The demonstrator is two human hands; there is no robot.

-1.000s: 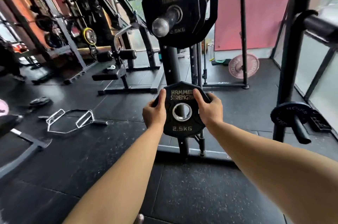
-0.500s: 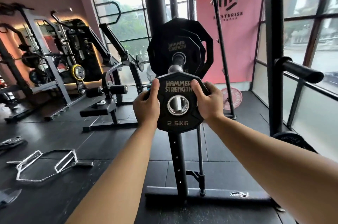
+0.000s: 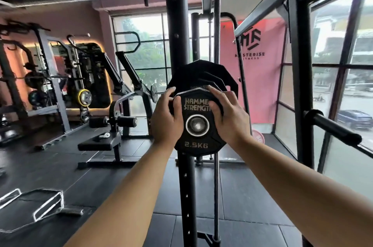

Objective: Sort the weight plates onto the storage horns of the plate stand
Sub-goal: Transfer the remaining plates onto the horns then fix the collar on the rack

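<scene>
A black 2.5 kg plate marked Hammer Strength hangs upright in front of me, its centre hole around the steel tip of a storage horn. My left hand grips its left edge and my right hand grips its upper right edge. Behind it, several larger black plates sit stacked on the same horn. The horn juts from the black upright post of the plate stand.
A second upright at the right carries a bare black horn. A hex bar lies on the floor at lower left. A bench machine stands at mid left, and windows line the right side.
Both hands have lifted the 2.5 kg plate from low near the stand's base up to the horn, and its hole is now over the horn's tip. My view has tilted upward.
</scene>
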